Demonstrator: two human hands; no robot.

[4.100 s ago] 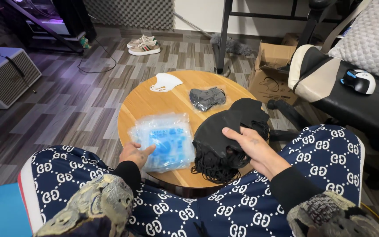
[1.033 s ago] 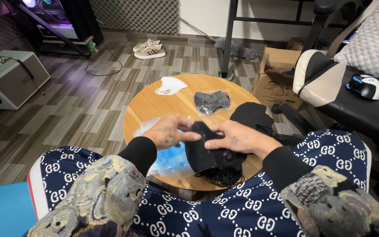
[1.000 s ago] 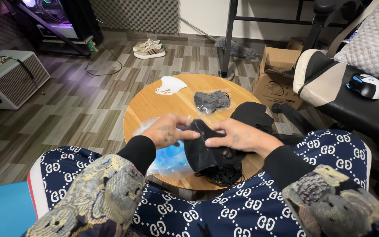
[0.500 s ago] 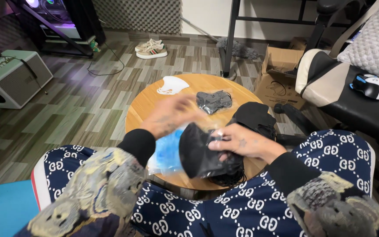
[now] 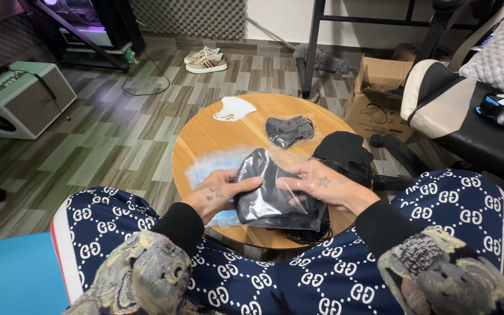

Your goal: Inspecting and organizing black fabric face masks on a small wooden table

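Both hands meet at the lower middle of the frame, over the near edge of a round wooden table [image 5: 205,137]. The left hand [image 5: 220,195] grasps the left edge of a clear plastic bag of black face masks [image 5: 275,195], thumb on top. The right hand [image 5: 322,185] lies on the bag's right part, fingers spread across the plastic and pressing it; whether they curl under the bag cannot be told. Beneath the bag, at the left, lies a clear pack of blue masks [image 5: 211,166]. Just right of the hands sits a heap of loose black masks [image 5: 345,151]. Higher on the table rest a small bag of dark masks [image 5: 290,129] and a single white mask [image 5: 233,108]. At the upper right stands a cardboard box [image 5: 377,96] on the floor.
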